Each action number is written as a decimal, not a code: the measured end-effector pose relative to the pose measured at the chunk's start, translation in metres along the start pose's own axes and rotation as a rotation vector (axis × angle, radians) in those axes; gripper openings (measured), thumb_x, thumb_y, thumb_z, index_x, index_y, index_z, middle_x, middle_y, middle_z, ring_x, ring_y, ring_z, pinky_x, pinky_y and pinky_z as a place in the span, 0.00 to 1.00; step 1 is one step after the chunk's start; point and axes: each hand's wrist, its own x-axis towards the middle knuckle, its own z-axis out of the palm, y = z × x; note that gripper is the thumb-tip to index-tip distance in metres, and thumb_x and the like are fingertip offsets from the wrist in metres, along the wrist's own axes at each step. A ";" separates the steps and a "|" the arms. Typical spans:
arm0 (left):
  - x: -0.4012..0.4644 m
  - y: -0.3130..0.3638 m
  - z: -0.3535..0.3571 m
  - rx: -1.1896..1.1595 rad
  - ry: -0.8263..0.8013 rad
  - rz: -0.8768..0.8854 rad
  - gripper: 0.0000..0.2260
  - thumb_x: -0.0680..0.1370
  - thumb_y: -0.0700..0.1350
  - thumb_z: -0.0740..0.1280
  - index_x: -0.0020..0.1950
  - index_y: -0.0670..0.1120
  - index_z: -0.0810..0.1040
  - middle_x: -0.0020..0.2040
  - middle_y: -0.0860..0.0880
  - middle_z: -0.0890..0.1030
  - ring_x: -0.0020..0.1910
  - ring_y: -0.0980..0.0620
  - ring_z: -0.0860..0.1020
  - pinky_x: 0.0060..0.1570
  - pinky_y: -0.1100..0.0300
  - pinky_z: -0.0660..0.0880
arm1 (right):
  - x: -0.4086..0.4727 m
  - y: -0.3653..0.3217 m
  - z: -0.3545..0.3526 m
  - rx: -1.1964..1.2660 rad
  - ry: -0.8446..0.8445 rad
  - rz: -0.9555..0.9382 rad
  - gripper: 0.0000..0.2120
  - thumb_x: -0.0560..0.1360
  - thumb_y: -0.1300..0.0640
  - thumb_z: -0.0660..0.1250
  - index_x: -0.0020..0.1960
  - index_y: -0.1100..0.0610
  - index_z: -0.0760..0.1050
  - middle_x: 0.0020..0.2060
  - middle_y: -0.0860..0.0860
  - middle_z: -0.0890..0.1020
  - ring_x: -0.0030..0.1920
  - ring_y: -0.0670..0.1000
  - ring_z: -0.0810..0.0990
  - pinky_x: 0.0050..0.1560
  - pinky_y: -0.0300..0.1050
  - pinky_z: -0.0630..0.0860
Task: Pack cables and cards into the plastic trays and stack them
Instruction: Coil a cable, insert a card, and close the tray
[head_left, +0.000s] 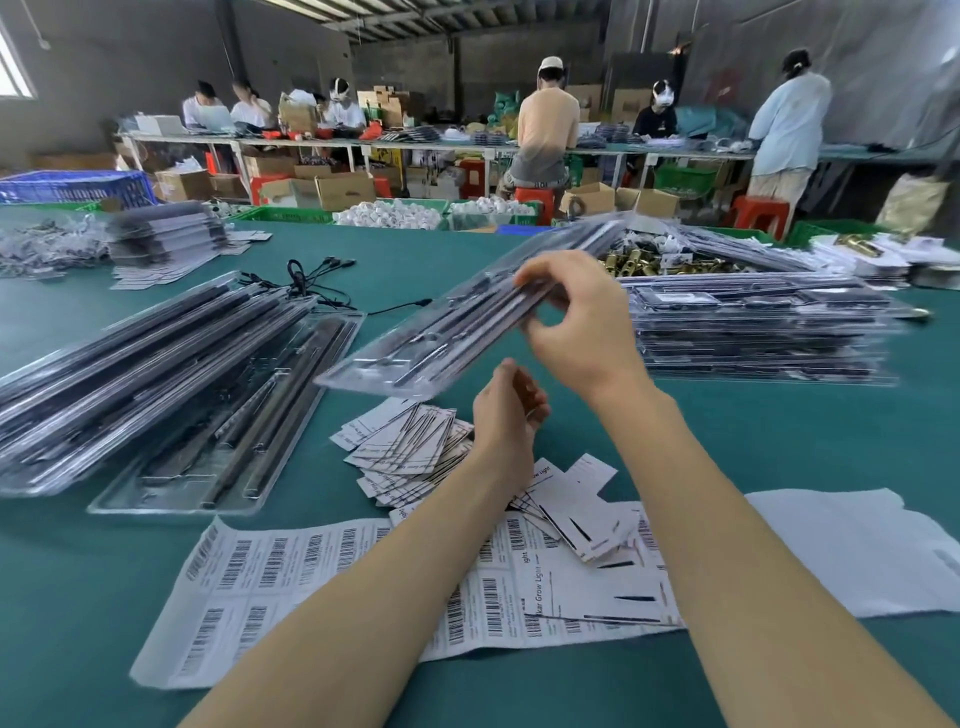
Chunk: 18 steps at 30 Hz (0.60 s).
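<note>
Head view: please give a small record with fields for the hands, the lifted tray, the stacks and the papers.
right hand: grips clear plastic tray, lifted above green table
left hand: loosely curled, holds nothing
tray stacks: left stack; right stack
white cards: loose pile under tray
barcode label sheet: flat, near edge

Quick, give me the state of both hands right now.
Left hand: fingers loosely curled, holding nothing visible, above the cards.
Right hand: closed, pinching the edge of a clear plastic tray lifted off the table.
</note>
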 end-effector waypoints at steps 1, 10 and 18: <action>-0.001 0.002 -0.001 -0.028 -0.001 -0.031 0.15 0.83 0.42 0.61 0.36 0.45 0.73 0.28 0.50 0.73 0.25 0.54 0.72 0.27 0.63 0.69 | -0.006 0.002 -0.010 -0.027 0.038 -0.005 0.14 0.68 0.69 0.71 0.53 0.60 0.80 0.52 0.52 0.79 0.53 0.50 0.79 0.59 0.48 0.78; 0.001 0.034 -0.001 -0.134 -0.020 -0.139 0.14 0.87 0.44 0.52 0.50 0.41 0.73 0.52 0.45 0.76 0.54 0.48 0.80 0.45 0.58 0.79 | -0.093 0.041 -0.039 -0.210 0.298 0.209 0.19 0.73 0.68 0.73 0.64 0.60 0.81 0.62 0.55 0.80 0.61 0.51 0.78 0.63 0.22 0.63; 0.001 0.069 -0.019 0.135 0.005 -0.171 0.11 0.85 0.42 0.53 0.59 0.38 0.71 0.58 0.42 0.77 0.51 0.44 0.80 0.42 0.47 0.79 | -0.102 0.053 -0.041 -0.348 0.255 0.364 0.17 0.72 0.57 0.73 0.60 0.49 0.84 0.61 0.43 0.81 0.51 0.41 0.76 0.42 0.29 0.68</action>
